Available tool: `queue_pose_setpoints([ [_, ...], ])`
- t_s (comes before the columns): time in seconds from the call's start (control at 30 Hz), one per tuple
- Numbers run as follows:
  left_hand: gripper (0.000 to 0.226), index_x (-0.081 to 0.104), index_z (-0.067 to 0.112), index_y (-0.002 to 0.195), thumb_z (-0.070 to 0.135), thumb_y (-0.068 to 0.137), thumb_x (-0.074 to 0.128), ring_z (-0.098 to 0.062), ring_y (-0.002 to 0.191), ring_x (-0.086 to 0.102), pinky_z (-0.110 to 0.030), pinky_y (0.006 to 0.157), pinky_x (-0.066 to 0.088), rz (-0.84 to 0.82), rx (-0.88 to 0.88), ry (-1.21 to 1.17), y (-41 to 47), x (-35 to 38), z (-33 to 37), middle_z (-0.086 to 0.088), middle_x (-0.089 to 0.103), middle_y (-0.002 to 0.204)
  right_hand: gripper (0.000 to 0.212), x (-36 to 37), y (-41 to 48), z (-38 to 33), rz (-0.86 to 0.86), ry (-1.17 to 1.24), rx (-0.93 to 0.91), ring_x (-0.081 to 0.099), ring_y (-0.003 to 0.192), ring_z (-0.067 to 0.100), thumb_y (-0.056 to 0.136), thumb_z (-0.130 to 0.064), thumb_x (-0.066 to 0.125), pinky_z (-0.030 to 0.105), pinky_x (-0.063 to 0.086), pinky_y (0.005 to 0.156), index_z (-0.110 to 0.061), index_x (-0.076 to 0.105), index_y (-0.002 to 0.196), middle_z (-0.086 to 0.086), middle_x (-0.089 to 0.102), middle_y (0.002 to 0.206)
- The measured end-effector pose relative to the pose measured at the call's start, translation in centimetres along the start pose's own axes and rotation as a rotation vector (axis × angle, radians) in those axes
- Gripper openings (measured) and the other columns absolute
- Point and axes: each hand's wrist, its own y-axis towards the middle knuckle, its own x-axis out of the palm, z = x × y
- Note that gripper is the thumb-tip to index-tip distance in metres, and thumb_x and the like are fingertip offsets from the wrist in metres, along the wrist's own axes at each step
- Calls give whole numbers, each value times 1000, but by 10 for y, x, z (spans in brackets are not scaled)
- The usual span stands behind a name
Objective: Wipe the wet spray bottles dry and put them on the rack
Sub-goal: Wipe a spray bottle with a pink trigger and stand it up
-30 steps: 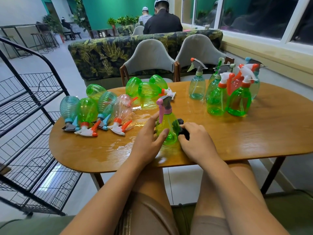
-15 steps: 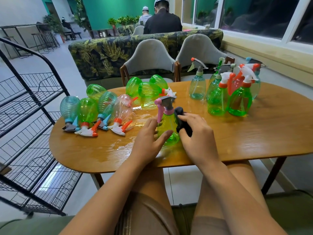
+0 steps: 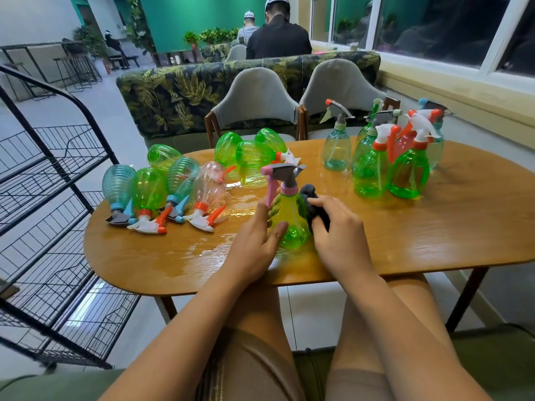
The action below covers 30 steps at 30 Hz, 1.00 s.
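Note:
A yellow-green spray bottle (image 3: 289, 218) with a pink and grey trigger head stands upright on the wooden table (image 3: 434, 235) in front of me. My left hand (image 3: 256, 244) holds its left side, thumb on the front. My right hand (image 3: 337, 230) grips a dark cloth (image 3: 311, 198) and presses it against the bottle's right side. Several bottles (image 3: 162, 189) lie on their sides at the table's left. Several more (image 3: 388, 166) stand upright at the back right. The black wire rack (image 3: 49, 215) stands to my left.
A film of water (image 3: 214, 244) covers the table around and left of the held bottle. Two grey chairs (image 3: 254, 102) face the table's far side, with a leaf-patterned sofa behind. People sit farther back. A window ledge runs along the right.
My right hand has risen with the cloth from the bottle's base up along its right side toward the neck. My left hand keeps steadying the bottle in the same spot.

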Motion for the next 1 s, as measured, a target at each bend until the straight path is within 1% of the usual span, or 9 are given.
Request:
queue_pose_setpoints([
  [0.1,55,34,31,155,51,107,53,-3,138,50,-39,110,48,-19,-17,-88,-1,-1,0,10,53,149,27,2,-1,8,-100,-43,95,63,100,21,93,-3,64,41,54,85,-21,68,113,-2,70,108],
  [0.17,54,38,34,147,58,103,58,-8,134,56,-49,108,52,0,-31,-130,-1,-1,0,10,55,144,26,5,-2,9,-186,-90,136,61,98,21,91,-3,64,41,54,83,-22,66,108,-3,68,105],
  [0.27,57,37,44,143,58,98,69,-2,132,56,-46,106,56,43,-41,-186,1,-1,1,9,53,141,21,8,-5,7,-252,-164,132,57,96,22,91,-6,63,43,54,82,-23,61,102,-3,63,102],
  [0.47,58,40,46,144,56,97,72,-10,127,58,-46,101,58,75,-31,-159,2,-1,1,4,54,137,20,6,-5,4,-245,-154,155,57,97,19,92,-8,63,41,55,84,-24,64,104,-4,64,104],
  [0.6,65,35,42,156,52,101,68,-5,137,53,-42,108,54,69,-31,-106,3,-2,1,9,54,143,20,4,-6,-1,-199,-101,171,60,96,17,92,-9,66,37,54,82,-24,68,105,-5,68,103],
  [0.7,69,30,42,162,51,103,66,-5,138,52,-40,108,53,65,-23,-66,2,-3,1,11,53,148,21,2,-7,-9,-115,-109,97,62,98,17,92,-10,69,35,54,82,-21,71,111,-4,70,106],
  [0.77,69,30,45,160,52,102,66,-5,137,54,-40,106,54,53,-25,-77,2,-3,1,11,54,148,24,-1,-6,-15,-36,-110,10,63,103,18,93,-8,70,35,55,85,-18,73,114,-2,71,110],
  [0.87,68,34,44,159,54,101,66,-4,134,56,-39,104,57,17,-26,-122,1,-4,3,11,58,146,31,-5,-3,-23,58,-37,-103,62,117,16,94,-5,71,31,53,100,-15,74,123,-1,71,125],
  [1.0,68,39,38,159,50,100,69,-1,133,57,-30,103,56,-18,-15,-164,1,-4,3,13,59,146,34,-6,-1,-29,127,71,-140,60,126,13,95,-1,70,24,47,109,-12,73,127,-1,69,133],
])
